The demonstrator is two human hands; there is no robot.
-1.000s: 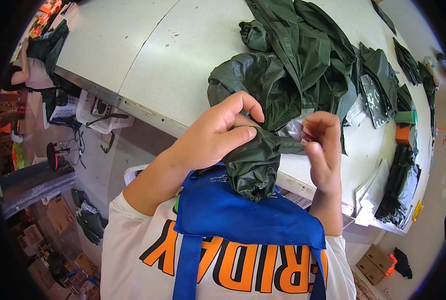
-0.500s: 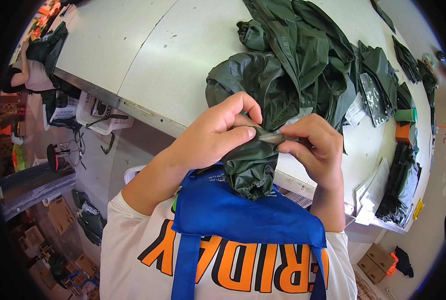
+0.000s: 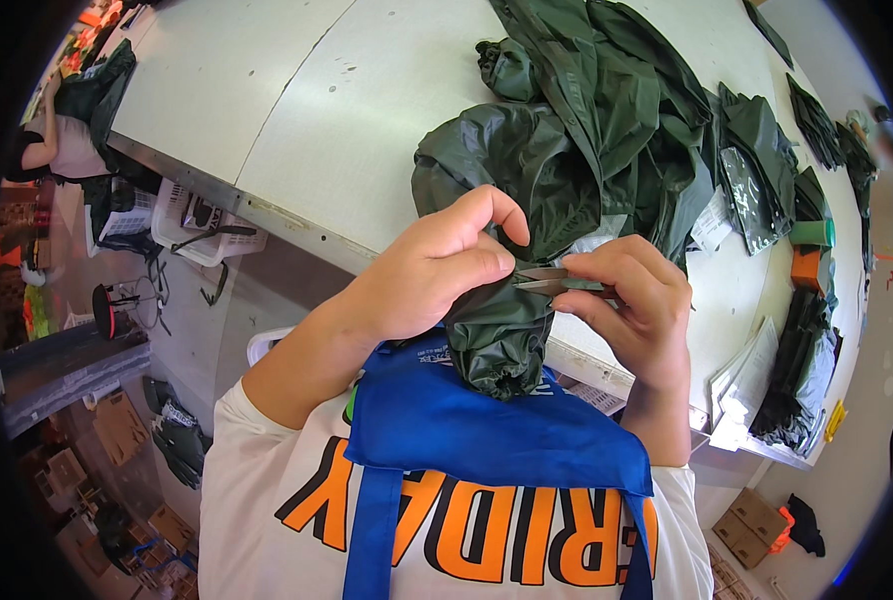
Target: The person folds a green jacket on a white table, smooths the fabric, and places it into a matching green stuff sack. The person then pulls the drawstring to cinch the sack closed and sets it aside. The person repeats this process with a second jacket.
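The left hand [image 3: 429, 262] pinches a bunch of dark green cloth [image 3: 507, 335] near the middle of the frame. The cloth looks thin and shiny, so it is probably light, soft and a bit slippery. A firm pinch on a thick fold, close to the working spot, should stop it sliding. The left thumb is pressed in, and its pointing finger curls above with a small gap. The right hand [image 3: 632, 290], just right of the middle, is curled around little metal snips [image 3: 547, 272]. Their two blades are a bit apart, with the tips at the cloth by the left thumb.

Under the bunch is a blue apron [image 3: 497, 430]. Above, a big green heap [image 3: 622, 110] lies on the pale tabletop [image 3: 367, 110]. A clear bag [image 3: 752, 205] is at the upper right, and a white basket [image 3: 207, 252] is at the left.
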